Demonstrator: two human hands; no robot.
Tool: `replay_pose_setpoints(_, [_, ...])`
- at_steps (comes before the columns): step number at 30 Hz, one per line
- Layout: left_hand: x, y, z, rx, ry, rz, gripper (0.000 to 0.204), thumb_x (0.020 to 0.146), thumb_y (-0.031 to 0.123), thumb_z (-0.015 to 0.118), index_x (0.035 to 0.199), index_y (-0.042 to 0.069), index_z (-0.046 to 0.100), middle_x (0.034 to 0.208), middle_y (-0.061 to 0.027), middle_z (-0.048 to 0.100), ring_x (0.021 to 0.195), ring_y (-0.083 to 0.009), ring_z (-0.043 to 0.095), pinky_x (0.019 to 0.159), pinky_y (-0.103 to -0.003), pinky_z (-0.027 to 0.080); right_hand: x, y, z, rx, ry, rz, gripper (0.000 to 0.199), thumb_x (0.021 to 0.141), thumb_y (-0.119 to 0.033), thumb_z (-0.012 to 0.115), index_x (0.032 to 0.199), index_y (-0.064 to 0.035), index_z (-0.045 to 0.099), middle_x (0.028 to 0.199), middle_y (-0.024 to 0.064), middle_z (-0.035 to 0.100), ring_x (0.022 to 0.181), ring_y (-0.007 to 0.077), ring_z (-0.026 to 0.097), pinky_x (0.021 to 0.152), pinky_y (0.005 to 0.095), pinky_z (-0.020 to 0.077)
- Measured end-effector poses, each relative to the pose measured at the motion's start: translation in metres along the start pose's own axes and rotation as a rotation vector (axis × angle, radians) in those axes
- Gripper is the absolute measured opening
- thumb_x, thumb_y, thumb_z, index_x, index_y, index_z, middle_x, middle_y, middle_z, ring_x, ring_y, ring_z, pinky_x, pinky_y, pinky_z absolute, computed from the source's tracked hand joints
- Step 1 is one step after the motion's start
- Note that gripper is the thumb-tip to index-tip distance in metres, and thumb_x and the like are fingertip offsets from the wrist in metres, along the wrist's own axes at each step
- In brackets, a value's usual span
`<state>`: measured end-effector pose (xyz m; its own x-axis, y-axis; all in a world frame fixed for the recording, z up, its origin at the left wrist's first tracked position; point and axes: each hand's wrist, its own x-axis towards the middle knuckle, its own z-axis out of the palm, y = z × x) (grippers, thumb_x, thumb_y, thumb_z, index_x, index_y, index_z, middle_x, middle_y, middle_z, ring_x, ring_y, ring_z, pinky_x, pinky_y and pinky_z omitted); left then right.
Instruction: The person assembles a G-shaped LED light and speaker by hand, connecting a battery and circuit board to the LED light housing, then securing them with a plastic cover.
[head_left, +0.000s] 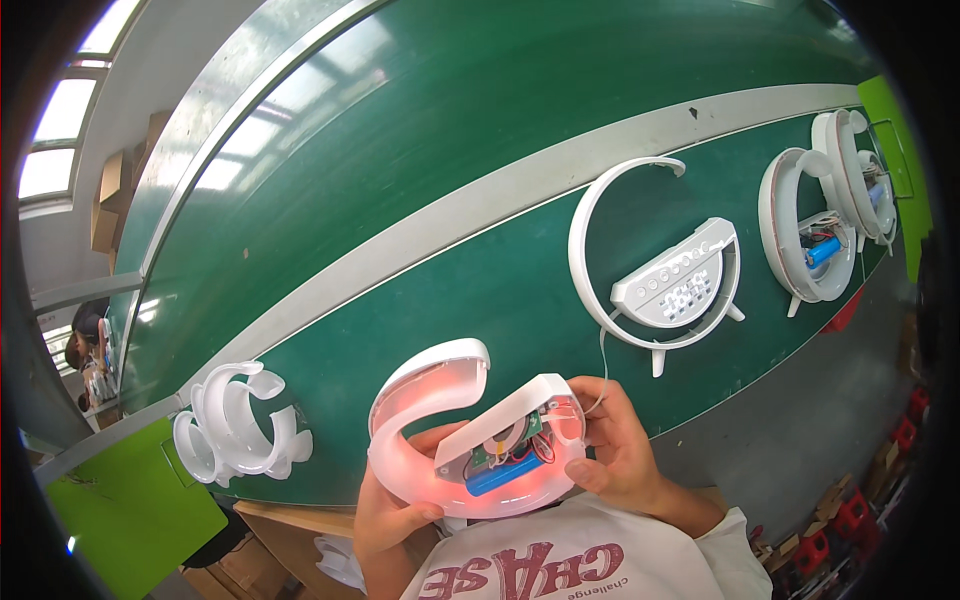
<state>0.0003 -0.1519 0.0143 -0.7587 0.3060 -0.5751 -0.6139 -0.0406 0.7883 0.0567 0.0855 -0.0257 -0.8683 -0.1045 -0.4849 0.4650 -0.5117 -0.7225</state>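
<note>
My left hand (395,515) grips the left side of a white C-shaped lamp (430,385), thumb on its lower rim. My right hand (615,455) closes around the lamp's right edge. The lamp glows reddish, and its base is uncovered. Inside the base lie a blue cylindrical battery (503,475), a green circuit board (537,430) and thin red and black wires. By my right fingers runs a thin white cable (603,360). It leads up toward a second C-shaped lamp (578,240), which rests farther off with its buttons and digit panel facing up.
More white lamp housings (775,220) are at the far right, one showing a blue battery (822,251). Curved white shells (235,425) sit together at the left. A raised green panel (500,70) runs behind the green bench (350,325). Boxes and red bins (850,500) are at lower right.
</note>
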Motion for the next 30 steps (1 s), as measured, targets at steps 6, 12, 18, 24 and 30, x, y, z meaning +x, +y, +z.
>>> replay_pose_setpoints(6, [-0.010, -0.003, -0.005, -0.098, 0.005, 0.064, 0.113, 0.068, 0.023, 0.092, 0.149, -0.007, 0.021, 0.135, -0.0322, 0.053, 0.123, -0.0377, 0.058, 0.100, -0.045, 0.048, -0.002, 0.018, -0.008, 0.111, -0.125, -0.092, 0.077, 0.088, -0.020, 0.076, 0.145, -0.0027, 0.026, 0.133, 0.0181, 0.052, 0.123, 0.0240, 0.054, 0.104, 0.0379, 0.0436])
replay_pose_setpoints(12, [-0.013, -0.007, -0.011, -0.060, 0.070, 0.089, 0.118, 0.064, 0.027, 0.095, 0.149, -0.008, 0.021, 0.137, -0.0333, 0.050, 0.114, -0.0392, 0.063, 0.091, -0.043, 0.054, -0.002, 0.015, -0.007, 0.219, -0.160, 0.000, 0.084, 0.088, -0.020, 0.078, 0.149, -0.0018, 0.024, 0.135, 0.0169, 0.052, 0.125, 0.0221, 0.053, 0.107, 0.0383, 0.0416])
replay_pose_setpoints(18, [-0.009, -0.003, 0.000, 0.013, 0.173, 0.161, 0.110, 0.066, 0.032, 0.093, 0.145, -0.009, 0.029, 0.129, -0.0262, 0.054, 0.110, -0.0377, 0.065, 0.086, -0.043, 0.056, -0.001, 0.010, -0.007, 0.213, -0.143, 0.096, 0.095, 0.082, -0.035, 0.082, 0.150, 0.0051, 0.028, 0.142, 0.0130, 0.049, 0.132, 0.0214, 0.048, 0.112, 0.0383, 0.0364])
replay_pose_setpoints(24, [-0.013, -0.012, -0.005, 0.106, 0.227, 0.126, 0.091, 0.072, 0.036, 0.088, 0.136, -0.008, 0.040, 0.113, -0.0162, 0.059, 0.103, -0.0319, 0.067, 0.085, -0.039, 0.055, 0.000, 0.012, -0.012, 0.176, -0.184, -0.008, 0.083, 0.088, -0.012, 0.074, 0.152, 0.0043, 0.025, 0.137, 0.0159, 0.053, 0.125, 0.0206, 0.055, 0.106, 0.0365, 0.0449])
replay_pose_setpoints(30, [-0.009, -0.006, 0.003, 0.146, 0.239, 0.121, 0.083, 0.076, 0.039, 0.084, 0.132, -0.006, 0.044, 0.105, -0.0150, 0.063, 0.100, -0.0267, 0.068, 0.086, -0.035, 0.053, 0.002, 0.012, -0.009, 0.208, -0.138, -0.006, 0.080, 0.090, -0.012, 0.072, 0.152, 0.0051, 0.025, 0.137, 0.0166, 0.054, 0.125, 0.0208, 0.055, 0.107, 0.0363, 0.0438])
